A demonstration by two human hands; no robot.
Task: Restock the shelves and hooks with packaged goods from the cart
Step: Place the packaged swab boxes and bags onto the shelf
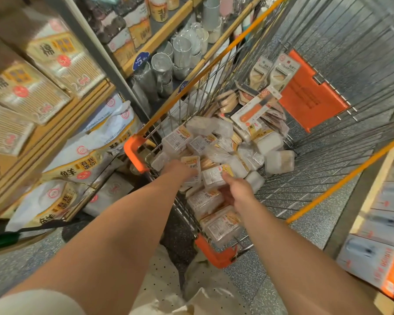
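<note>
The wire cart [214, 71] with orange trim holds a heap of clear plastic boxes with yellow labels [223, 223], and carded peelers [280, 73] and a carded knife [255, 110] at its far end. Both my arms reach into the near end of the cart. My left hand [180, 171] lies over one clear box [191, 161], its fingers curled down round it. My right hand [237, 192] pinches a neighbouring clear box [214, 177], thumb on top and fingers underneath. The picture is blurred by motion.
Shelves on the left carry flat packs of cotton swabs [62, 60] above and white bagged goods [77, 155] below. Further back stand clear cups [180, 53] and a blue price tag [141, 61]. White and orange boxes [378, 258] line the right.
</note>
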